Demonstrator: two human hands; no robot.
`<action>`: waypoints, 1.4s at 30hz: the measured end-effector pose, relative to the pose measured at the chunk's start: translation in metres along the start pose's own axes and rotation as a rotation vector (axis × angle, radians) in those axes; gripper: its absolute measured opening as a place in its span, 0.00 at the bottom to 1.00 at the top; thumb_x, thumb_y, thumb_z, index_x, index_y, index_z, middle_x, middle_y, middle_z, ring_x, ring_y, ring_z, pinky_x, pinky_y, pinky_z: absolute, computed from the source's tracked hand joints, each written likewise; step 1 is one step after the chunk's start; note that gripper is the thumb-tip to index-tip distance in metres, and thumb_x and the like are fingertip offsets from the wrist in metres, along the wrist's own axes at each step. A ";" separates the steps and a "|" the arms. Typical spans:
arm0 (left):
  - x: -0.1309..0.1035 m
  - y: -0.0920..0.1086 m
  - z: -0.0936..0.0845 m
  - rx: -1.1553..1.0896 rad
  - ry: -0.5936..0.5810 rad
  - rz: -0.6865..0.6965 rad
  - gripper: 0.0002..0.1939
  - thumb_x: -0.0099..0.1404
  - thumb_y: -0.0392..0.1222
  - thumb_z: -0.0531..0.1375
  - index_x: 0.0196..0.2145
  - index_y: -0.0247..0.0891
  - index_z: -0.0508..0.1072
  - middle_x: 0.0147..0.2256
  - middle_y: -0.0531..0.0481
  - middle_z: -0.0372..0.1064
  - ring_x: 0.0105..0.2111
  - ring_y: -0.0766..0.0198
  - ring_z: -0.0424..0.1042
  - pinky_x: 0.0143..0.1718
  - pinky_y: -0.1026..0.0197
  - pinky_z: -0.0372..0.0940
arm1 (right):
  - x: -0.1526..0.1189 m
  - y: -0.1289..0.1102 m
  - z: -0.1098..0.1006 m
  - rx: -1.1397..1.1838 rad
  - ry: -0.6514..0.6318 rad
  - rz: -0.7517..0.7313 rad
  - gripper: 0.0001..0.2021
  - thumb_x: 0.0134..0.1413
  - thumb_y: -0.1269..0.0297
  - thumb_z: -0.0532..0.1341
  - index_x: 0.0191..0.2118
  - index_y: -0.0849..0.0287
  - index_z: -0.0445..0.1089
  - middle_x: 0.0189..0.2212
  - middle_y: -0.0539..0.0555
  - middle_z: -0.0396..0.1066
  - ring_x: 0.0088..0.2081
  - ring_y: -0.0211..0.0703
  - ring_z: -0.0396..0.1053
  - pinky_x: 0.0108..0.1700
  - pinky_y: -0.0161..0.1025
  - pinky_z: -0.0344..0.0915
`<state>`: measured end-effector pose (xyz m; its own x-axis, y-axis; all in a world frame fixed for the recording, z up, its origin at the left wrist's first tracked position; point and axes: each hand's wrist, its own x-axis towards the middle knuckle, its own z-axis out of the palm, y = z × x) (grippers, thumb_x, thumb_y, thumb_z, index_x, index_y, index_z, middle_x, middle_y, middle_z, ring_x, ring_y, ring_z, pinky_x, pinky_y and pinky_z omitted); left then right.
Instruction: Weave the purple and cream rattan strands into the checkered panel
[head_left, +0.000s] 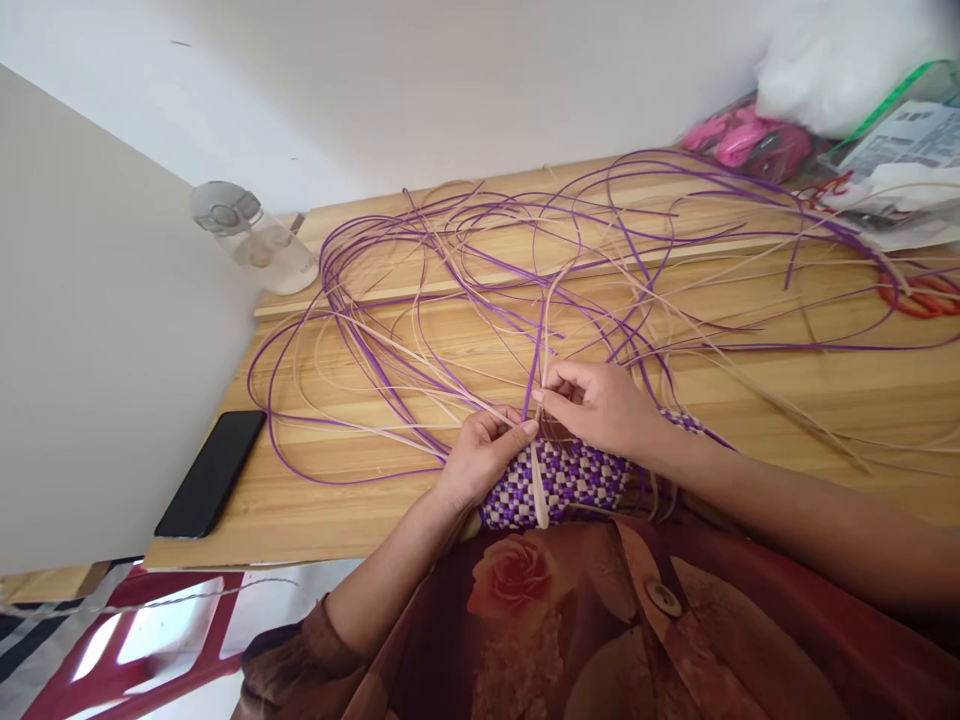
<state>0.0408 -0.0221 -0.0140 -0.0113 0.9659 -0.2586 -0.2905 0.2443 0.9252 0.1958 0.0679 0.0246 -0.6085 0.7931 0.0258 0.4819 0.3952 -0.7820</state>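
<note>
A purple and beige woven piece (592,480) rests at the table's front edge, against the patterned shirt. My left hand (487,450) pinches the piece's upper left edge, where strands come out. Just right of it, my right hand (596,400) has thumb and forefinger closed on a beige strand (547,330). A purple strand (534,360) stands up between the two hands. One flat beige strip (538,490) lies over the front of the weave. Long loose purple and beige strands (375,370) fan out in loops beyond the hands.
A black phone (211,474) lies at the table's left edge, with a clear bottle (259,240) behind it. Red-handled scissors (926,297) are at the right under strands. Pink items in plastic (750,140) and papers (904,145) fill the back right. A wall borders the wooden table (300,530).
</note>
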 end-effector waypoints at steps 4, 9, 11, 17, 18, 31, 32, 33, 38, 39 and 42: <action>0.000 0.002 0.000 0.053 -0.004 -0.011 0.17 0.54 0.52 0.66 0.26 0.34 0.69 0.21 0.56 0.60 0.22 0.72 0.54 0.25 0.66 0.49 | 0.000 -0.005 -0.001 -0.251 0.042 -0.221 0.13 0.57 0.65 0.54 0.22 0.59 0.58 0.17 0.46 0.57 0.22 0.33 0.55 0.27 0.34 0.47; 0.001 0.000 0.000 0.078 -0.010 -0.029 0.18 0.56 0.53 0.65 0.25 0.35 0.67 0.20 0.56 0.60 0.20 0.72 0.54 0.23 0.65 0.47 | 0.033 0.028 -0.037 -0.486 0.229 -0.043 0.09 0.53 0.65 0.55 0.25 0.59 0.66 0.20 0.50 0.64 0.23 0.37 0.57 0.28 0.36 0.47; 0.003 -0.001 0.000 0.106 -0.015 -0.020 0.18 0.56 0.53 0.64 0.25 0.35 0.67 0.19 0.56 0.59 0.19 0.73 0.53 0.23 0.65 0.46 | 0.050 0.053 -0.060 -0.637 0.376 0.161 0.08 0.52 0.65 0.55 0.27 0.59 0.68 0.22 0.53 0.66 0.24 0.39 0.57 0.28 0.36 0.46; 0.001 0.004 -0.006 0.043 -0.066 -0.052 0.16 0.58 0.51 0.64 0.29 0.33 0.71 0.23 0.54 0.65 0.23 0.72 0.59 0.27 0.66 0.53 | 0.061 0.082 -0.093 -0.738 0.267 0.265 0.13 0.55 0.59 0.55 0.25 0.59 0.69 0.22 0.55 0.66 0.24 0.41 0.57 0.27 0.38 0.44; 0.000 0.007 -0.009 0.026 -0.088 -0.071 0.15 0.57 0.50 0.65 0.31 0.33 0.72 0.26 0.52 0.67 0.25 0.71 0.62 0.30 0.66 0.55 | 0.056 0.076 -0.092 -0.743 0.256 0.238 0.16 0.57 0.56 0.54 0.24 0.59 0.68 0.21 0.55 0.65 0.23 0.41 0.57 0.27 0.38 0.43; -0.002 0.029 -0.010 0.107 -0.128 -0.013 0.25 0.49 0.37 0.69 0.47 0.36 0.72 0.30 0.52 0.71 0.30 0.67 0.68 0.35 0.64 0.60 | 0.004 -0.020 0.006 0.028 -0.166 -0.126 0.09 0.54 0.60 0.60 0.32 0.60 0.72 0.22 0.47 0.68 0.23 0.32 0.61 0.27 0.32 0.53; -0.001 0.027 -0.009 0.065 -0.108 -0.064 0.21 0.48 0.38 0.70 0.41 0.34 0.73 0.29 0.52 0.71 0.28 0.68 0.68 0.33 0.65 0.60 | 0.004 -0.016 0.008 0.057 -0.116 -0.098 0.09 0.54 0.59 0.60 0.30 0.60 0.70 0.21 0.47 0.67 0.23 0.32 0.61 0.27 0.31 0.53; -0.001 0.025 -0.008 0.019 -0.076 -0.106 0.18 0.47 0.39 0.71 0.37 0.33 0.74 0.27 0.52 0.71 0.26 0.69 0.67 0.31 0.66 0.59 | 0.003 -0.013 0.008 0.081 -0.071 -0.071 0.11 0.55 0.59 0.59 0.28 0.60 0.68 0.20 0.46 0.66 0.23 0.32 0.60 0.27 0.31 0.54; -0.001 0.010 0.000 -0.182 0.137 -0.054 0.15 0.43 0.38 0.73 0.26 0.33 0.72 0.24 0.54 0.70 0.24 0.72 0.66 0.30 0.67 0.59 | 0.004 0.004 0.005 0.050 0.037 0.075 0.12 0.54 0.61 0.57 0.23 0.60 0.65 0.17 0.45 0.61 0.20 0.32 0.56 0.24 0.32 0.51; -0.001 0.009 0.001 -0.185 0.147 -0.024 0.15 0.44 0.38 0.73 0.25 0.33 0.71 0.24 0.54 0.71 0.25 0.72 0.67 0.31 0.67 0.59 | 0.005 0.006 0.006 0.012 0.035 0.090 0.12 0.53 0.62 0.57 0.22 0.60 0.64 0.17 0.46 0.62 0.21 0.32 0.57 0.24 0.32 0.51; -0.003 0.008 0.001 -0.115 0.094 0.009 0.13 0.46 0.38 0.72 0.26 0.33 0.73 0.27 0.53 0.72 0.27 0.71 0.67 0.32 0.67 0.60 | 0.006 0.007 0.007 -0.118 0.058 0.056 0.10 0.51 0.64 0.59 0.22 0.59 0.65 0.18 0.46 0.64 0.22 0.34 0.60 0.26 0.33 0.53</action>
<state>0.0391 -0.0230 -0.0055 -0.1026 0.9543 -0.2806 -0.3980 0.2191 0.8908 0.1912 0.0723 0.0145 -0.5429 0.8395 0.0227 0.5872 0.3988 -0.7044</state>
